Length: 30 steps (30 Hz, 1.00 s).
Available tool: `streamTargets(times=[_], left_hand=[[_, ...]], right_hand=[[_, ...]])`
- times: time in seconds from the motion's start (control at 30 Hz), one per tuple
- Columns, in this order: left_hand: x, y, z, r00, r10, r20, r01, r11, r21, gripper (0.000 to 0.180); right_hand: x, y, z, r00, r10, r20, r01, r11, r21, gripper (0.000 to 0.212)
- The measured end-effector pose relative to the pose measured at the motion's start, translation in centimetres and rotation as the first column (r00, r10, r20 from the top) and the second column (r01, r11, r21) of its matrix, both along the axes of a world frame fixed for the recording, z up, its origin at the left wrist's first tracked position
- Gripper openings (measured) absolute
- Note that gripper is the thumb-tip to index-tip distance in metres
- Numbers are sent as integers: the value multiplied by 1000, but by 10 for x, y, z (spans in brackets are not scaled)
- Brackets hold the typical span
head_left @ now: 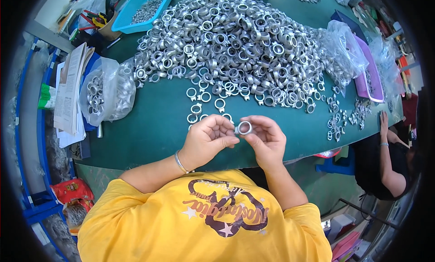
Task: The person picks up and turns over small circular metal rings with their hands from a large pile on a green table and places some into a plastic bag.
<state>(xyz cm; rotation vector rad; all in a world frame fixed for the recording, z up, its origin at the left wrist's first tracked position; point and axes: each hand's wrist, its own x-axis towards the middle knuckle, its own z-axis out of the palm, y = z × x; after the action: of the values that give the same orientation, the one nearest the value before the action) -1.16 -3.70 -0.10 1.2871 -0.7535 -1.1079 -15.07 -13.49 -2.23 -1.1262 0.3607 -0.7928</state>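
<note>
Between my two hands, close to the table's near edge, is a silver metal ring [244, 128] with a small lug on its side. My right hand [267, 142] pinches the ring by its right side, thumb below and fingers behind. The fingertips of my left hand [209, 142] are closed at the ring's lug; whatever else they may hold is hidden. Several loose metal rings [195, 109] lie on the green table just beyond my left hand. Behind them rises a large heap of similar metal rings [235, 40].
A clear bag of rings [108, 92] and stacked papers [72, 87] stand at the left. A turquoise basket [118, 24] holds small parts. Plastic bags [346, 51], a purple basket [362, 80] and small metal parts [360, 112] are at the right, where another person [383, 167] sits.
</note>
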Motion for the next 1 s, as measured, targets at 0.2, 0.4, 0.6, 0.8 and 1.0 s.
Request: streamTargets(times=[0.2,0.4,0.6,0.8,1.0], left_hand=[[5,2,-5,945,26,-326,-2,997,71,23],[32,14,-8,702,112,-703,-6,989,151,20],[49,13,-20,941,201,-273,-188,980,71,8],[38,16,-27,928,131,350,-114,991,-69,11],[34,20,-25,857,142,495,-26,972,-234,13]], right_hand=[[3,1,3,974,-216,-72,114,735,-669,27],[17,-8,2,908,-373,-192,84,610,-788,13],[41,-16,-7,692,-435,-576,-302,551,-778,11],[45,-15,-9,913,-298,-277,-49,594,-803,14],[45,-9,-10,989,-141,-33,56,583,-811,21]])
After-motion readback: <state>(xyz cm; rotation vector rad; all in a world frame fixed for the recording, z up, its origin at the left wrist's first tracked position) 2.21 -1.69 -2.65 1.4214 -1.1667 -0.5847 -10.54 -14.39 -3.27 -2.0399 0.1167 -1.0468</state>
